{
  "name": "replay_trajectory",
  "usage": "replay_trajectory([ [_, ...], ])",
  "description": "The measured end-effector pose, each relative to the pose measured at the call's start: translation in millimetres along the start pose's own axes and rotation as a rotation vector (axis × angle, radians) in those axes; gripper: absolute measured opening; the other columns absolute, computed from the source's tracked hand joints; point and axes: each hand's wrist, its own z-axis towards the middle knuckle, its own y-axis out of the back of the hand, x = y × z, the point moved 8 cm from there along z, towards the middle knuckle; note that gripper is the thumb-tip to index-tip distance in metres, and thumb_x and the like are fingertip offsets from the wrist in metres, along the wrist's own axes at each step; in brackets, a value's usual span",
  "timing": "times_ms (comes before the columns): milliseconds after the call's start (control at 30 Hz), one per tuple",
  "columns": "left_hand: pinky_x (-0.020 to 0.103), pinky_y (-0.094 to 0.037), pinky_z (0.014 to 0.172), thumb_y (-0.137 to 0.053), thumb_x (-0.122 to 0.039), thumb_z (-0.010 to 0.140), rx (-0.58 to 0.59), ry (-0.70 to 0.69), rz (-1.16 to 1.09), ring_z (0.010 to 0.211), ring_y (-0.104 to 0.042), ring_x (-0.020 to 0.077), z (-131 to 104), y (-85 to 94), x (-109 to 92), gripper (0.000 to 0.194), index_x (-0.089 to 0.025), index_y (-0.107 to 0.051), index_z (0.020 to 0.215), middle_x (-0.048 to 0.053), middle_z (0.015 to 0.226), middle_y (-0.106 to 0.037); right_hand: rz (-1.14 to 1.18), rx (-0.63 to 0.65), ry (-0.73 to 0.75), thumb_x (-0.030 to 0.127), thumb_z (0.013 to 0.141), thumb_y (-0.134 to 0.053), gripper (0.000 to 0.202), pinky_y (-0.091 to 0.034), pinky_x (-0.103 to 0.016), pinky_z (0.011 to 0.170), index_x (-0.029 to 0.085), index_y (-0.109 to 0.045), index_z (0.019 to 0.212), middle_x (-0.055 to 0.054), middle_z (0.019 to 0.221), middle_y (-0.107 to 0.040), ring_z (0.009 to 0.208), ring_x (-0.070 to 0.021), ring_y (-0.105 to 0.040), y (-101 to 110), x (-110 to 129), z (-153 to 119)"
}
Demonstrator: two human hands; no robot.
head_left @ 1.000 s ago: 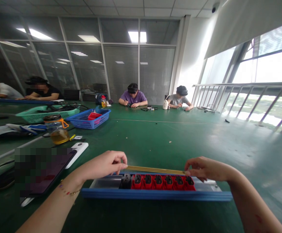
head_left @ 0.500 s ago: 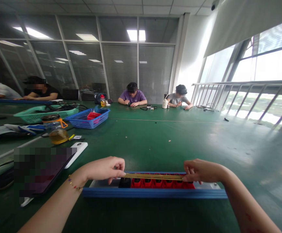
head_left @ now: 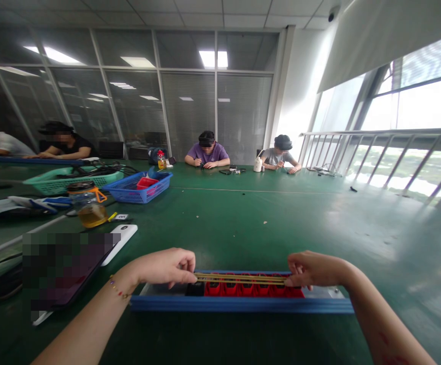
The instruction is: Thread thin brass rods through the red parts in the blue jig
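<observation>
Several thin gold-coloured strips point(head_left: 241, 278) stretch level between my two hands, just above a long blue-sided metal frame point(head_left: 243, 304). Their left ends are pinched between the thumb and fingers of my left hand point(head_left: 177, 266). At the other end, my right hand point(head_left: 307, 268) grips them the same way. Inside the frame, below the strips, sits a row of red blocks point(head_left: 247, 290) with dark tops. A black block point(head_left: 195, 289) stands at the left end of that row. The strips partly hide the blocks, and my curled fingers cover the strip ends.
To my left lie a dark-screened device point(head_left: 68, 274) and a white object point(head_left: 121, 243). Beyond them are a jar of amber liquid point(head_left: 91, 213), a blue basket point(head_left: 139, 192) and a green basket point(head_left: 41, 185). Several people sit along the far side of the green table point(head_left: 220, 218).
Both hands keep their hold on the strips, which stay over the frame almost unmoved. The whole view has shifted slightly.
</observation>
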Motion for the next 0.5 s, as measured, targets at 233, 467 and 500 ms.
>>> replay_trajectory([
  [233, 0.020, -0.037, 0.053, -0.049, -0.045, 0.071, -0.034, -0.042, 0.112, 0.063, -0.056, 0.0141, -4, 9.7, 4, 0.030, -0.020, -0.063, 0.080, 0.000, 0.072, -0.064, 0.096, 0.057, 0.053, 0.053, 0.073, -0.051, 0.036, -0.042, -0.023, 0.051, 0.017, -0.052, 0.079, -0.004, 0.070, -0.066, 0.060, -0.0165, -0.061, -1, 0, -4],
  [467, 0.020, -0.037, 0.061, -0.052, -0.039, 0.068, -0.149, -0.099, 0.207, 0.068, -0.055, 0.0143, -9, 23.1, -11, 0.024, -0.021, -0.067, 0.072, 0.000, 0.077, -0.063, 0.097, 0.034, 0.061, 0.048, 0.073, -0.053, 0.032, -0.042, -0.023, 0.051, 0.016, -0.054, 0.078, -0.004, 0.069, -0.066, 0.059, -0.0153, -0.059, 2, -4, -4],
  [500, 0.020, -0.037, 0.061, -0.053, -0.039, 0.068, -0.178, -0.104, 0.220, 0.068, -0.055, 0.0142, -10, 25.7, -14, 0.023, -0.021, -0.067, 0.071, 0.000, 0.078, -0.063, 0.071, 0.018, 0.073, 0.048, 0.073, -0.053, 0.032, -0.041, -0.023, 0.052, 0.016, -0.055, 0.077, -0.004, 0.069, -0.066, 0.060, -0.0157, -0.059, 4, -3, -4],
])
